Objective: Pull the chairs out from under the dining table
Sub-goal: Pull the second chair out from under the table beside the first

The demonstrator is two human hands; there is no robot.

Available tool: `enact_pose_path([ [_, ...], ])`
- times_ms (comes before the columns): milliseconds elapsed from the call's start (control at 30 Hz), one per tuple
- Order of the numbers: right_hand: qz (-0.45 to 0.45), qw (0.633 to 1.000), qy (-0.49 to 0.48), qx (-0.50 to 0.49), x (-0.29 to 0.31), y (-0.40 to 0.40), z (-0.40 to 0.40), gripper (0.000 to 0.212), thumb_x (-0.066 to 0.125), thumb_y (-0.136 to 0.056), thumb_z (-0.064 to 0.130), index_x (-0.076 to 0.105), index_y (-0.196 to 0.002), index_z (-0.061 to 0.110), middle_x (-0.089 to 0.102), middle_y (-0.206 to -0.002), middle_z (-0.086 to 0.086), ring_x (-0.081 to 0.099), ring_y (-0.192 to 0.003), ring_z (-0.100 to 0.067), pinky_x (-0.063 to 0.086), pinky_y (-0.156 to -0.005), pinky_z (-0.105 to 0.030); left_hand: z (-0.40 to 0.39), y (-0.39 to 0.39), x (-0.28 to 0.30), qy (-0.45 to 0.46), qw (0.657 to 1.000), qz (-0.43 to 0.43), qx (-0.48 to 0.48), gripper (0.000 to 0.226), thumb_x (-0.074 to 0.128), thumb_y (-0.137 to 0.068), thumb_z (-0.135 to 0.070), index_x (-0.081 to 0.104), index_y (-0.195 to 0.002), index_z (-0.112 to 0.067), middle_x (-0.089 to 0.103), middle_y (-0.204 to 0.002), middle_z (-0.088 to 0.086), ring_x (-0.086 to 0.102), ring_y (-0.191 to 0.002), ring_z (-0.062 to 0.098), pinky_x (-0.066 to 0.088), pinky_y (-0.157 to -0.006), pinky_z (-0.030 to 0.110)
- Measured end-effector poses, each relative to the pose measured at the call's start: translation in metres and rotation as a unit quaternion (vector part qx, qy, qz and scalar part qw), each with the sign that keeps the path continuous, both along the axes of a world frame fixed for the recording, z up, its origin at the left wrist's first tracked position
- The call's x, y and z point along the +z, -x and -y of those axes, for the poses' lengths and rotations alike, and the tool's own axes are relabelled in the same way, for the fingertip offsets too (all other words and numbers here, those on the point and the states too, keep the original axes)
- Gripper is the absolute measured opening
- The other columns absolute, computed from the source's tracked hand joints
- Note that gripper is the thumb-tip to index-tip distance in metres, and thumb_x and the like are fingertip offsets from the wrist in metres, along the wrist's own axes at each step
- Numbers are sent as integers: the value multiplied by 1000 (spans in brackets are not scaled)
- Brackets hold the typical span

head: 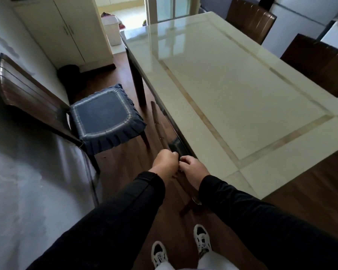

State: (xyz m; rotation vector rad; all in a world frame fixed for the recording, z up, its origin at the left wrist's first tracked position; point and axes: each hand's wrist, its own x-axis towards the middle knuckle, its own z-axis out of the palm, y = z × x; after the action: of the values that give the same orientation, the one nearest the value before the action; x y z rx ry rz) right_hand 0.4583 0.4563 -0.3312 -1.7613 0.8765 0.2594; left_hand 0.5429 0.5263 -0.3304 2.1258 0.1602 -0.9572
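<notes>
A cream marble-topped dining table (242, 78) fills the right half of the view. A dark wooden chair (158, 123) is tucked against its near long side, only the backrest's top rail showing. My left hand (165, 162) and my right hand (193, 168) both grip that rail, side by side, near its closer end. Another wooden chair with a blue frilled seat cushion (103, 115) stands away from the table, its back against the left wall. Two more dark chairs (250, 18) (318, 61) stand at the table's far side.
A cream cupboard (66, 30) stands at the back left, a white bin (111, 30) by the doorway beyond it. A dark bag (70, 76) lies on the wooden floor by the wall. My feet in white trainers (183, 248) are at the bottom.
</notes>
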Motion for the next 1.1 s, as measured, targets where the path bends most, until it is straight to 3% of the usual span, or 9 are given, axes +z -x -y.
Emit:
enact_pose_path([
  [67, -9, 999, 3, 39, 1, -2, 4, 58, 55, -80, 29, 52, -136, 14, 63, -126, -4, 59, -109, -17, 45, -86, -26, 1, -1, 1, 2, 1000, 16, -16, 30, 46, -93, -29, 58, -77, -7, 66, -66, 8, 66, -55, 24, 62, -57, 38],
  [167, -38, 993, 23, 108, -1, 3, 10, 56, 63, -77, 28, 55, -131, 14, 67, -121, -5, 62, -109, -20, 50, -94, -33, 1, 0, 0, -42, 999, 11, 11, 39, 48, -96, -30, 56, -68, -5, 60, -49, 7, 55, -28, 20, 40, -28, 18],
  [233, -53, 988, 35, 144, -3, 9, 16, 51, 66, -76, 29, 59, -124, 14, 70, -112, -6, 65, -102, -21, 53, -91, -36, 3, 2, -3, -44, 999, 21, 19, 38, 49, -96, -32, 55, -68, -6, 61, -60, 7, 56, -31, 19, 41, -32, 17],
  [333, -57, 979, 58, 184, -6, 17, 24, 41, 65, -75, 32, 63, -113, 14, 70, -103, -7, 66, -93, -22, 54, -82, -36, 7, 6, -6, -62, 996, 61, 13, 30, 46, -96, -35, 54, -82, -9, 61, -73, 7, 60, -59, 24, 46, -49, 27],
  [567, -46, 970, 65, 229, -11, 23, 34, 41, 67, -78, 37, 62, -113, 15, 69, -99, -3, 67, -91, -20, 55, -81, -33, 12, 17, -6, -104, 989, 104, 31, 35, 47, -95, -40, 53, -112, -10, 60, -97, 7, 58, -81, 26, 44, -64, 35],
  [667, -41, 968, 64, 240, -14, 25, 38, 41, 68, -79, 41, 63, -110, 14, 71, -99, -5, 68, -90, -21, 55, -79, -34, 15, 21, -4, -99, 990, 82, 54, 32, 54, -93, -39, 54, -110, -11, 63, -100, 8, 63, -86, 27, 52, -73, 36],
  [800, -60, 961, 39, 268, -14, 26, 41, 35, 71, -75, 35, 64, -103, 15, 73, -97, -6, 70, -89, -22, 59, -81, -38, 16, 29, -4, -65, 996, 5, 57, 21, 68, -83, -27, 63, -90, -8, 69, -84, 8, 68, -74, 23, 59, -73, 35],
  [933, -77, 956, 27, 281, -14, 24, 43, 37, 70, -73, 27, 65, -108, 14, 73, -97, -8, 71, -88, -25, 59, -84, -41, 15, 31, 3, -24, 995, -60, 81, 14, 66, -82, -17, 60, -89, -6, 69, -86, 15, 70, -74, 30, 60, -63, 34],
  [1100, -88, 960, 31, 266, -12, 20, 41, 39, 71, -68, 23, 66, -106, 15, 72, -90, -4, 71, -85, -22, 61, -76, -33, 14, 33, 6, -5, 993, -65, 101, 16, 63, -82, -12, 62, -92, -2, 69, -94, 20, 71, -77, 36, 62, -69, 43],
])
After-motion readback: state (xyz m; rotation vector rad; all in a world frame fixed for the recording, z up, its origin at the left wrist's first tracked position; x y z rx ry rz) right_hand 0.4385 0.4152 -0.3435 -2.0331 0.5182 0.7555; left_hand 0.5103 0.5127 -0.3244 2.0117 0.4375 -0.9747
